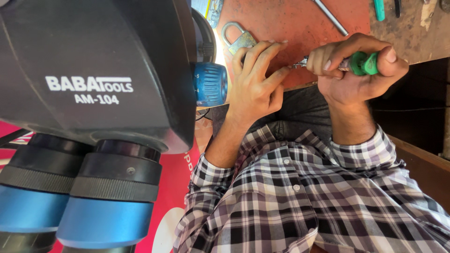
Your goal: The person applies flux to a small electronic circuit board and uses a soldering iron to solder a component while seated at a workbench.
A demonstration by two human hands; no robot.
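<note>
My left hand (255, 79) rests with spread fingers on a worn red mat (290, 21), its fingertips touching a grey padlock (240, 40) with a steel shackle. My right hand (361, 70) is closed around the green handle of a screwdriver (363, 63). The screwdriver's metal tip points left and meets a small metal part by my left fingertips, near the mat's front edge. The part itself is too small to make out. Both wrists come out of checked shirt sleeves.
A large black stereo microscope (93, 70) with blue-ringed eyepieces fills the left side, and its blue focus knob (209, 84) sits close to my left wrist. A metal rod (330, 16) and a green-handled tool (378, 9) lie farther back on the wooden bench (415, 35).
</note>
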